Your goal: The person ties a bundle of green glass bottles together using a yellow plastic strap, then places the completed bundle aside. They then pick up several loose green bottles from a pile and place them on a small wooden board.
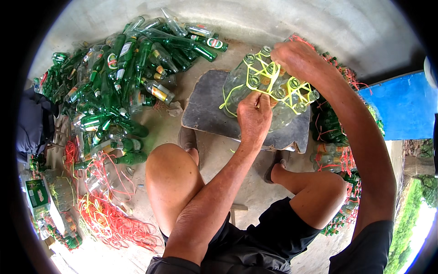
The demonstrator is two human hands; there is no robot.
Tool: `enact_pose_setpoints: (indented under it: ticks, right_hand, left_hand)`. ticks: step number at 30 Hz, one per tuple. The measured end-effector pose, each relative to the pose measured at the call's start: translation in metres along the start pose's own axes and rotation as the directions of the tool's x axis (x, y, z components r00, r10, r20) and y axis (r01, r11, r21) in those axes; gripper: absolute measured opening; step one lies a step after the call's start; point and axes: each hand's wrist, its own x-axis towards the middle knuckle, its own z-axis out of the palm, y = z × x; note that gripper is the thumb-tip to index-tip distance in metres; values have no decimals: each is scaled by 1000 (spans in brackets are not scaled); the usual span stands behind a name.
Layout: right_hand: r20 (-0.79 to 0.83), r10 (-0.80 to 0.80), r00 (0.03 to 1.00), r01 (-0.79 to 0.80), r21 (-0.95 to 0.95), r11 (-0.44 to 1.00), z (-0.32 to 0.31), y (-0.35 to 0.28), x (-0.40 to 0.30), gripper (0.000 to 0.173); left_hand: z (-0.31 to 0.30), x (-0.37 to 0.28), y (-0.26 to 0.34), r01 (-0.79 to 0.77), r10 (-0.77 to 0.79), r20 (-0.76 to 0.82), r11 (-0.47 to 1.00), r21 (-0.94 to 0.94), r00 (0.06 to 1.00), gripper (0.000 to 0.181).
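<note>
Several clear glass bottles stand close together on a dark board before me. Yellow-green plastic strap criss-crosses around their necks. At the near side of the cluster, my left hand pinches the strap between thumb and fingers, just below the bottle mouths. My right hand is closed on the strap at the far side, its fingertips partly hidden beside a bottle neck. One loop of strap hangs over the left bottles.
A large heap of mostly green bottles lies at left against the wall. Tangled red and yellow strap covers the floor at lower left. Red-tied bottle bundles line the right, near a blue panel. My knees flank the board's near side.
</note>
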Motion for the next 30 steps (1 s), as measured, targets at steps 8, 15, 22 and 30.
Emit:
enact_pose_setpoints:
  ticks: [8,15,22,30]
  right_hand:
    - [73,28,997,-31,37,999,4,-2,21,8]
    - [205,103,973,-135,150,979,-6,-6,41,9]
    - [482,314,818,-478,266,837,-13,-3,54,18]
    - [520,314,794,-557,416,719,-19,-2,47,23]
  left_hand:
    - [0,-1,0,46,-45,20,998,-38,999,21]
    - [0,0,-3,72,-72,21,997,-19,997,22]
    - [-1,-2,6,113,-112,21,991,-78,993,22]
    - [-6,-2,4,125,-124,24,988,-93,992,22]
